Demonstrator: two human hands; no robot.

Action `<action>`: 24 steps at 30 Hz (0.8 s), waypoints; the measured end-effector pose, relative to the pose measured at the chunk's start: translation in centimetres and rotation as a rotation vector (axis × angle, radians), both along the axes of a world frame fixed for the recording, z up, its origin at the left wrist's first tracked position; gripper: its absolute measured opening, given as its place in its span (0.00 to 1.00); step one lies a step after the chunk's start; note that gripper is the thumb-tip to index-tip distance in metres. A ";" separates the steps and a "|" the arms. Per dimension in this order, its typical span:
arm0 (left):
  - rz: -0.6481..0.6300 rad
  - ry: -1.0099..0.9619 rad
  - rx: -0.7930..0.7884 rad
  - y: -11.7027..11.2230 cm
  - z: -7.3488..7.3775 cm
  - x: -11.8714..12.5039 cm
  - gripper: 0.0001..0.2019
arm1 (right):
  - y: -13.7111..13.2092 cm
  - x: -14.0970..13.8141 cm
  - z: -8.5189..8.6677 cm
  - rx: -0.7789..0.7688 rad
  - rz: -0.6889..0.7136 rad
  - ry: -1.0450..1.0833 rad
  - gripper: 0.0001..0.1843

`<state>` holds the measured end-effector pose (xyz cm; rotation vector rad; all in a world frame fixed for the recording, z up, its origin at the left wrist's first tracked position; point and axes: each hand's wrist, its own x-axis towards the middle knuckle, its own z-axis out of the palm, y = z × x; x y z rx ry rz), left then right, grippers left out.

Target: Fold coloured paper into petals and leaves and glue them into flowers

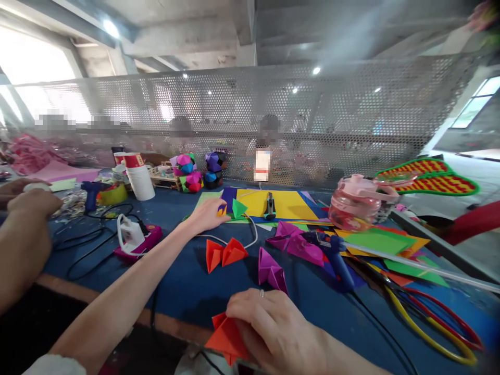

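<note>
By the closed fingers of the right hand [273, 323], a red-orange folded piece [225, 336] is held over the near edge of the table [328, 310], on the near side of the orange pair [234, 253], the fingers being laid along the piece's upper right side. The left hand [209, 214] is stretched out to a spot beyond the orange pair, its fingertips at a small blue-and-yellow piece [222, 210]; whether that piece is gripped or only touched cannot be told. Just right of those fingers, also beyond the orange pair, a green piece [239, 209] is seen. Folding appears to be done for all these pieces, and the two halves of the orange pair are set side by side, though whether they are joined cannot be made out. To the right of the orange pair, a purple folded piece [271, 271] is left loose, with a purple cluster [297, 244] and a blue glue gun [334, 255] placed farther right. Far beyond it, to the left, multicoloured balls [191, 173] look fully assembled. By comparison, joining of the nearer pieces is judged only partly done, and the yellow sheet [291, 205] beyond the orange pair is left unfolded.
</note>
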<state>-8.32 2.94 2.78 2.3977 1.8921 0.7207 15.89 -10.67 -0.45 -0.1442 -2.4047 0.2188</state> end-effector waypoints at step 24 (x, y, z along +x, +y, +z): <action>-0.051 0.166 -0.149 1.9 -1.6 1.1 0.15 | 0.2 0.0 0.1 0.007 -0.028 -0.005 0.15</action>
